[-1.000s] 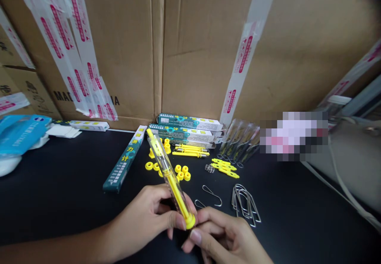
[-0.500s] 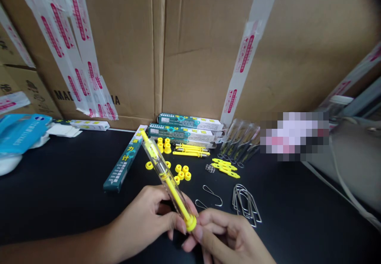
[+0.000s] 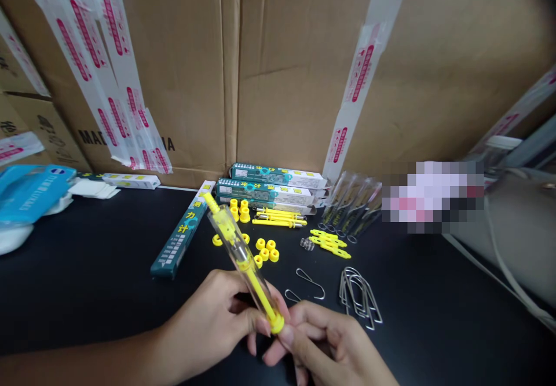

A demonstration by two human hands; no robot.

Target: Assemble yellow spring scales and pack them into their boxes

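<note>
So the left hand (image 3: 212, 322) is curled around the lower part of a clear plastic spring scale (image 3: 240, 258), fingers wrapped on the tube and thumb on the near side. The right hand (image 3: 330, 345) sits just beside it, fingers bent in at the yellow end cap (image 3: 277, 324). Can't really tell if it's gripping the cap or only touching it. The cap end is the near end, right between the hands, and the right hand is the closer one to it. The tube's long axis tilts up and away to the far left, ending in a yellow tip (image 3: 209, 200).

Just past the hands on the black surface (image 3: 87, 276) there are loose yellow rings (image 3: 266, 250), bent wire hooks (image 3: 304, 284) and a pile of bigger wire loops (image 3: 358, 298) on the right. Further out you get a small spring (image 3: 306, 244), yellow strips (image 3: 330, 244), empty-looking clear tubes (image 3: 351, 206) and teal product boxes (image 3: 264, 188), plus one lone teal box (image 3: 182, 229) on the left. Taped cardboard cartons (image 3: 174, 73) stand along the far edge.
</note>
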